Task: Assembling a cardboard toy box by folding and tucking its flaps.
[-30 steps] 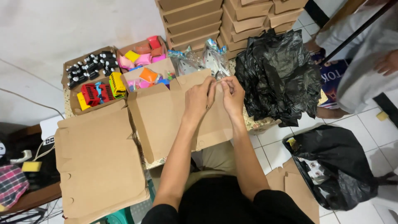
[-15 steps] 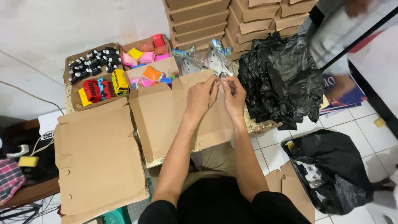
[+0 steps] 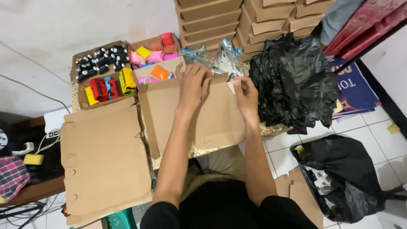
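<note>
On the low work surface directly ahead of the seated person lies a flat cardboard blank [image 3: 199, 123], tilted slightly, its long axis running from lower left to upper right, with the far edge up against the toy trays. Both hands sit at that far edge, so the blank lies beneath and toward the body from each hand. To the left, a larger stack of unfolded blanks [image 3: 104, 163] lies just beside it, nearer the left arm than the right. A heap of black plastic [image 3: 294, 82] sits to the right of the blank, near the right hand, and a second black bag [image 3: 343, 180] lies on the tiled floor, well apart. Folded boxes [image 3: 212, 17] are stacked beyond the work area. Open trays hold black toys [image 3: 99, 63], red and yellow toy vehicles [image 3: 110, 87] and pink and orange packets [image 3: 154, 53]; clear wrapped parcels [image 3: 214, 59] lie just past the blank's far edge. The left hand [image 3: 193, 87] lies palm down on the blank's upper edge, fingers spread and curled over the rim, pressing rather than clamped. The right hand [image 3: 246, 95] has fingers pinched together on the blank's upper right corner flap, thumb and fingertips closed on the card. The two hands are near each other, not touching, left a little farther forward.
</note>
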